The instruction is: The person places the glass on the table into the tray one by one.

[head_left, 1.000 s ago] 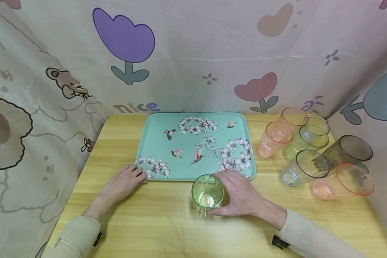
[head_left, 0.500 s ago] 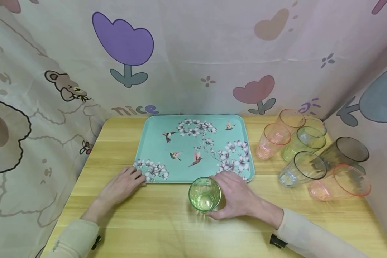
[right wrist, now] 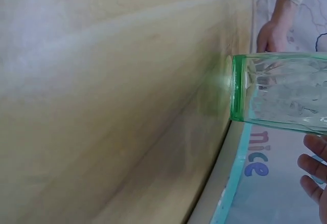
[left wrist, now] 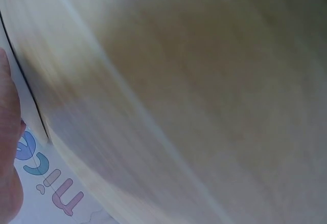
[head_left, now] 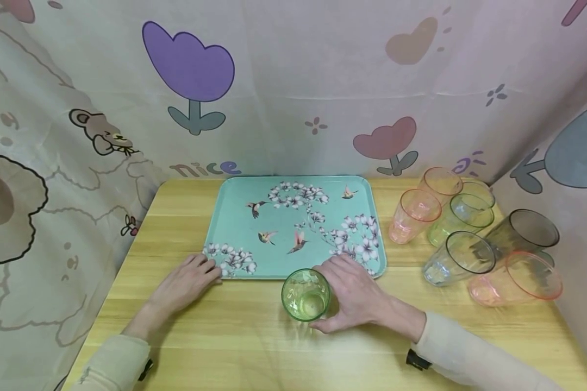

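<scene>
While the person's left grip (head_left: 188, 279) lies at the near left corner of the teal tray (head_left: 237, 217), the right grip (head_left: 352, 296) holds the green glass (head_left: 305, 296). Right: grasping the glass, thumb on its near side, fingers round its far and right sides; in the right wrist view, fingertips show along its wall. Left: released, knuckles uppermost, fingers relaxed, tips at the tray corner.

Position of green glass: mouth up, just in front of the tray's near edge, about the middle of that edge; seen from the head, its rim slightly overlaps the edge. Base on or just above the desk (head_left: 254, 342); contact cannot be told.

Tray: flat on the desk, printed with birds and white blossom, far edge near the patterned curtain (head_left: 283, 70).

Right of the tray, a cluster of seven glasses: front pink glass (head_left: 411, 220); rear pink glass (head_left: 439, 184) beyond it; second green glass (head_left: 462, 220) to their right; yellow-green glass (head_left: 484, 190) partly hidden behind that; nearer the person, dark-rimmed clear glass (head_left: 457, 260), smoky grey glass (head_left: 518, 236) beside it, and pink-rimmed glass (head_left: 513, 279). Their outlines overlap; which of them touch cannot be told.

Left wrist view: mostly blurred desk surface, part of the left grip at the left border.
</scene>
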`<action>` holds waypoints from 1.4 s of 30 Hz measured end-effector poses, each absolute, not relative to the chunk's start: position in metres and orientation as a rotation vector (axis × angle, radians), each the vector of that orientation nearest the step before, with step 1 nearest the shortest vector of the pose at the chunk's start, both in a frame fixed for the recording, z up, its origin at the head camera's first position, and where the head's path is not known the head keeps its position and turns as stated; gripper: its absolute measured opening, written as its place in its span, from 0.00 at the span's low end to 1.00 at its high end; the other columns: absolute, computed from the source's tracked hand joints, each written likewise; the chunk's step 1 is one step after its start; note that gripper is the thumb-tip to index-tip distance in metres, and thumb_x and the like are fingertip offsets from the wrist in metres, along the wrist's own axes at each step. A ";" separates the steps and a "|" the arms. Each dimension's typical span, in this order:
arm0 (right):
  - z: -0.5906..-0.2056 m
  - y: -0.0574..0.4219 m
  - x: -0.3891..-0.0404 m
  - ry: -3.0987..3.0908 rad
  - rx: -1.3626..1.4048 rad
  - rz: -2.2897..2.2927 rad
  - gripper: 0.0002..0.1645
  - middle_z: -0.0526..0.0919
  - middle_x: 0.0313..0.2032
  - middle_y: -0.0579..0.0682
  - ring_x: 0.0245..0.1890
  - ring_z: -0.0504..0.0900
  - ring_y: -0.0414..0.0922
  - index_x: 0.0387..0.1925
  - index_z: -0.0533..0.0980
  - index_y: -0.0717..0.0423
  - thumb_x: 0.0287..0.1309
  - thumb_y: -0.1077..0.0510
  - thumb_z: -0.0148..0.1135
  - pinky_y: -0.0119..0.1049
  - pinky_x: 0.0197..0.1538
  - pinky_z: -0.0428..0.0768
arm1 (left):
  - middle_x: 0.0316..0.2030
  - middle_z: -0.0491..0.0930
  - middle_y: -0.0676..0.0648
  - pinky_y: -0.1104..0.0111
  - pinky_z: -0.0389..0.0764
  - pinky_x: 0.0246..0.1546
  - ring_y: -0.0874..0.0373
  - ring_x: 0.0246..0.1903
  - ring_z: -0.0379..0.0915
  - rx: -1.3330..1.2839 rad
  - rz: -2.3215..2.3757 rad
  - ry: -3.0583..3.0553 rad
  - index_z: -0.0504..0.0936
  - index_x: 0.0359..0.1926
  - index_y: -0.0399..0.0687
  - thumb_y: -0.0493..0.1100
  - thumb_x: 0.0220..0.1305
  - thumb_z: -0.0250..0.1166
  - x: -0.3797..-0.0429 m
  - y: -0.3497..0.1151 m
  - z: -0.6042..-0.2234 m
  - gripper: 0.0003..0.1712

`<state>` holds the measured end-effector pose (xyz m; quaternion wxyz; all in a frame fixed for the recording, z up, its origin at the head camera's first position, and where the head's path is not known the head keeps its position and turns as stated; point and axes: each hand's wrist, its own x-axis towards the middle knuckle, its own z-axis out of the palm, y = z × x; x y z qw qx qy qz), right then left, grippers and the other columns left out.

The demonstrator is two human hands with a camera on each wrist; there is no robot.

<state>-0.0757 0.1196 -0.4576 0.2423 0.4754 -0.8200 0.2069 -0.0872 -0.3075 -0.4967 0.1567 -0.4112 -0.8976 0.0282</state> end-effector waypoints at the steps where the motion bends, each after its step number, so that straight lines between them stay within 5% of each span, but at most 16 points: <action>1: -0.457 0.119 -0.077 -2.236 1.301 0.567 0.61 0.87 0.39 0.45 0.40 0.82 0.39 0.53 0.78 0.58 0.22 0.19 0.80 0.35 0.49 0.83 | 0.34 0.78 0.50 0.52 0.82 0.53 0.50 0.39 0.74 -1.178 0.082 -2.567 0.77 0.40 0.50 0.54 0.80 0.51 -0.087 -0.308 -0.497 0.16; 9: -0.448 0.114 -0.088 -2.168 1.292 0.608 0.60 0.87 0.37 0.44 0.38 0.82 0.38 0.51 0.79 0.58 0.20 0.21 0.82 0.31 0.46 0.83 | 0.34 0.77 0.50 0.53 0.82 0.53 0.51 0.38 0.72 -1.180 0.091 -2.552 0.77 0.39 0.50 0.56 0.84 0.43 -0.088 -0.308 -0.499 0.23; 25: -0.436 0.101 -0.116 -2.138 1.250 0.636 0.59 0.87 0.36 0.46 0.38 0.83 0.42 0.52 0.79 0.57 0.21 0.21 0.79 0.37 0.46 0.83 | 0.34 0.77 0.51 0.54 0.81 0.53 0.52 0.38 0.72 -1.186 0.084 -2.552 0.77 0.39 0.51 0.55 0.82 0.48 -0.087 -0.308 -0.501 0.18; 42: -0.441 0.075 -0.146 -2.143 1.184 0.619 0.59 0.89 0.40 0.49 0.41 0.84 0.45 0.51 0.80 0.57 0.20 0.23 0.83 0.40 0.50 0.84 | 0.33 0.77 0.51 0.54 0.81 0.51 0.52 0.38 0.72 -1.169 0.093 -2.550 0.77 0.39 0.51 0.57 0.85 0.38 -0.088 -0.308 -0.501 0.26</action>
